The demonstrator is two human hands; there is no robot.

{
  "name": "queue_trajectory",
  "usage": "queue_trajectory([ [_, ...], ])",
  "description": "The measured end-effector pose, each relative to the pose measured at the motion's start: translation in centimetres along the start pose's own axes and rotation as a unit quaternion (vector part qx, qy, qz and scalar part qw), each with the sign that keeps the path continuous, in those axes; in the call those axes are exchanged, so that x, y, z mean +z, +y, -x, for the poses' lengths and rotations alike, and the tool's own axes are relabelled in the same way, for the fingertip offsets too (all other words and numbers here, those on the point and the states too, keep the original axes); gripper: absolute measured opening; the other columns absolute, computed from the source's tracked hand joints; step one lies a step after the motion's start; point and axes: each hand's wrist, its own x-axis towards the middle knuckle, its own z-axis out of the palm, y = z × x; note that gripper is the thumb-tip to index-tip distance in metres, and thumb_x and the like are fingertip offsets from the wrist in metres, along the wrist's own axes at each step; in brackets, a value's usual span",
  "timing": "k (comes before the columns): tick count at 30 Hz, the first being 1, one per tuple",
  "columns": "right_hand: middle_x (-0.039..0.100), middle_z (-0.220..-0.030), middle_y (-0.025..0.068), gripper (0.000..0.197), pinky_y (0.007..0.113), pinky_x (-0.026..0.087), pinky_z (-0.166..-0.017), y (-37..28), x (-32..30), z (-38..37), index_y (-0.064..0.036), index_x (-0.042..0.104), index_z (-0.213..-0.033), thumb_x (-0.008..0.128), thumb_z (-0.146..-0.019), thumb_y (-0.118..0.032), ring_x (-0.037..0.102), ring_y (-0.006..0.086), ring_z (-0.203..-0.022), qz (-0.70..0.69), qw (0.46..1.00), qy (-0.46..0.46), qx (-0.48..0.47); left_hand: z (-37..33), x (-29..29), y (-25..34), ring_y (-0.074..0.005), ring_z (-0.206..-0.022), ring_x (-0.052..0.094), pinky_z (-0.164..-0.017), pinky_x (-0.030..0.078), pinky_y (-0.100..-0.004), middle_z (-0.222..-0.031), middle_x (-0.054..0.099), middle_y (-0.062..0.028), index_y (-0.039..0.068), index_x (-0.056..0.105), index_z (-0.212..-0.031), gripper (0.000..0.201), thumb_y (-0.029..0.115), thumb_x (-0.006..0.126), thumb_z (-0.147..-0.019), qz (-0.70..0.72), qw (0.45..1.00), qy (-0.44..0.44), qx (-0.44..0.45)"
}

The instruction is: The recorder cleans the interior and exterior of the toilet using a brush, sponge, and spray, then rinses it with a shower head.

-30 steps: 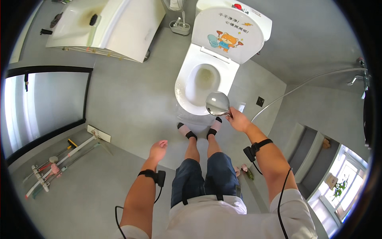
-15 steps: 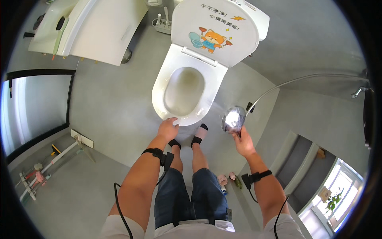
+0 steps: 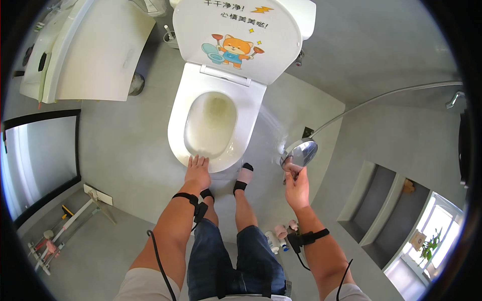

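My left hand (image 3: pixel 198 173) rests on the front rim of the white toilet (image 3: pixel 175 115), fingers stretched out and slightly apart. The lid (image 3: pixel 281 55) is raised and carries a cartoon animal picture. Yellowish water (image 3: pixel 217 109) shows in the bowl. To the right of the toilet, my right hand (image 3: pixel 298 191) is closed round the handle of a chrome shower head (image 3: pixel 304 150). Faint streaks of water spray (image 3: pixel 273 128) run from it toward the toilet's right side. Droplets glisten on the front right of the rim.
A metal hose (image 3: pixel 384 95) runs from the shower head to the right wall. A white vanity cabinet (image 3: pixel 105 55) stands at the far left. Bottles (image 3: pixel 273 241) stand near my right forearm. A floor squeegee or mop (image 3: pixel 75 215) lies lower left, by a black-framed glass panel (image 3: pixel 42 160).
The whole view has shifted a little. My left hand's fingers, curled at the rim before, are now stretched out over it. The shower head has tilted, and spray shows more plainly beside the toilet.
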Motion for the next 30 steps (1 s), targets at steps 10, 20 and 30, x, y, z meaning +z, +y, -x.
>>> queue_trajectory([
  [10,0.070,-0.106,0.0182,0.014,0.038,0.052,-0.090,-7.1,3.5,-2.4,0.0019,0.053,-0.109,0.062,-0.098,-0.003,0.069,0.0340,-0.101,-0.036,0.989,-0.117,-0.077,4.0,-4.5,1.8,-0.0338,-0.135,0.043,-0.126,0.018,-0.0479,-0.133,0.052,-0.0153,0.006,0.054,-0.141,0.068,0.030,0.077,-0.081,-0.013,0.994,0.071,0.078],
  [20,0.069,-0.106,0.0101,0.014,0.031,0.050,-0.092,-8.3,1.0,-0.8,0.0008,0.054,-0.112,0.059,-0.101,-0.004,0.064,0.0177,-0.101,-0.083,0.996,0.021,-0.003,11.3,-16.2,2.9,-0.0310,-0.112,0.055,-0.102,0.044,-0.0433,-0.114,0.060,-0.0106,0.008,0.066,-0.126,0.057,0.018,0.080,-0.071,0.031,0.944,0.243,0.219],
  [30,0.056,-0.099,0.0044,0.018,0.025,0.046,-0.086,-8.2,-0.1,5.0,0.0012,0.050,-0.115,0.060,-0.102,-0.003,0.052,0.0100,-0.090,-0.228,0.969,0.097,-0.011,5.2,-40.7,7.3,-0.0301,-0.101,0.061,-0.091,0.050,-0.0434,-0.107,0.068,-0.0051,0.017,0.070,-0.110,0.027,0.024,0.078,-0.085,-0.071,0.835,0.452,0.305],
])
